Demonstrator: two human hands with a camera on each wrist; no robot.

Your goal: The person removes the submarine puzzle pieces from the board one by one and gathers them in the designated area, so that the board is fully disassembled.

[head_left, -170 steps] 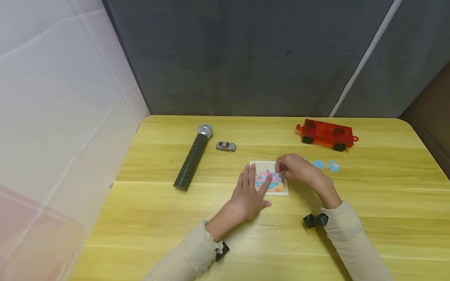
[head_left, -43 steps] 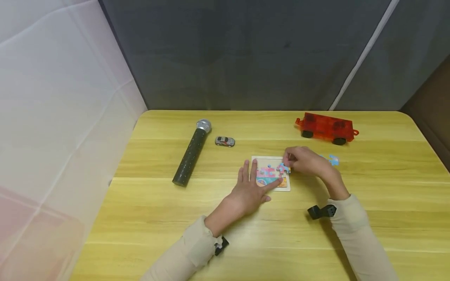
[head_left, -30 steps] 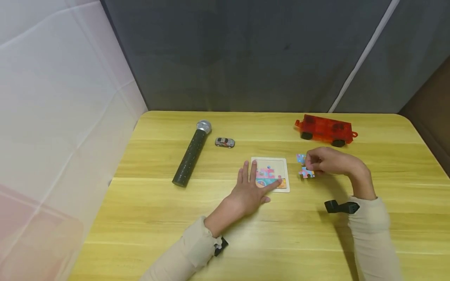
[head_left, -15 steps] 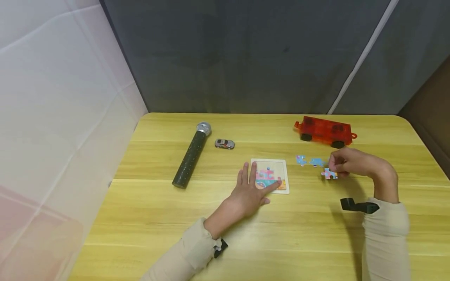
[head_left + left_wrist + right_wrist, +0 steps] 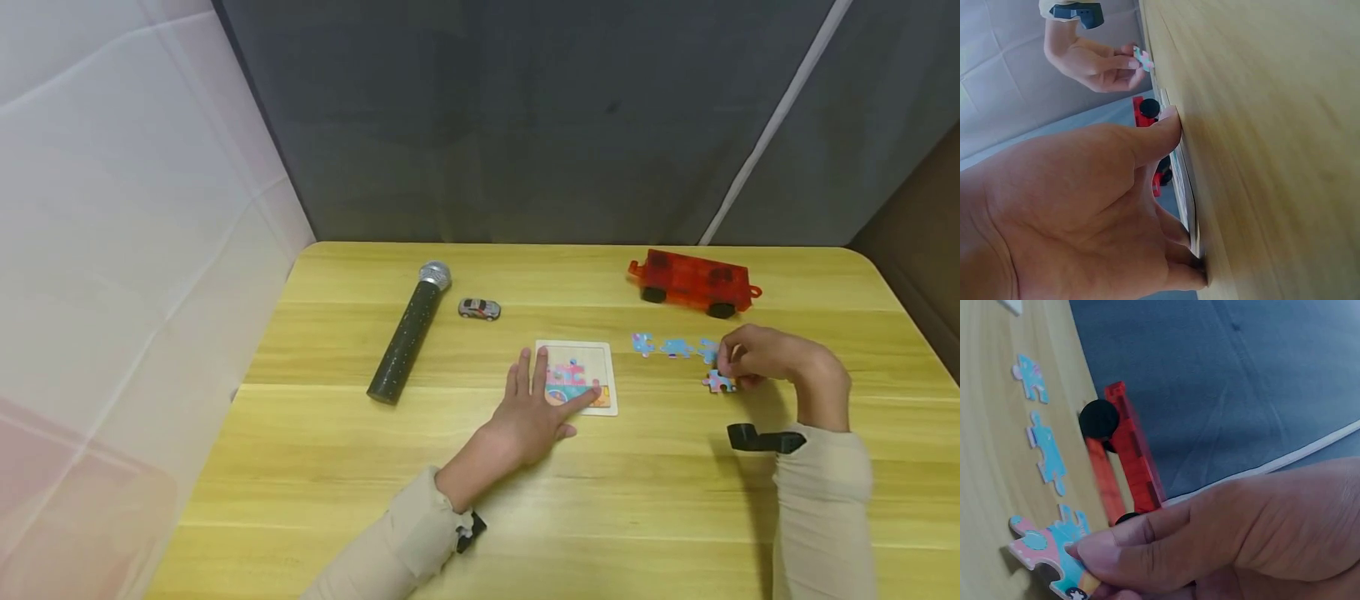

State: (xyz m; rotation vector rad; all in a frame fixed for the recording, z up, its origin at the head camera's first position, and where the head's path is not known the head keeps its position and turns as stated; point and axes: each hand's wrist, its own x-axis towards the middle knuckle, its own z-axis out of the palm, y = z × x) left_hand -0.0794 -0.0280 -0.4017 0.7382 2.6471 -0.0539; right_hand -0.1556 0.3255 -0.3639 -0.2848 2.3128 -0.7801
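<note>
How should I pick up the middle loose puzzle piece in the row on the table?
Probably pinch the middle puzzle piece across its near and far edges, from above on the near side. It lies flat and thin, the left piece and right piece flank its ends, and the red toy wagon stands beyond.

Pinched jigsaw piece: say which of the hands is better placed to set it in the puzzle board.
Probably the right hand: it pinches the jigsaw piece, while the left hand rests on the puzzle board.
</note>
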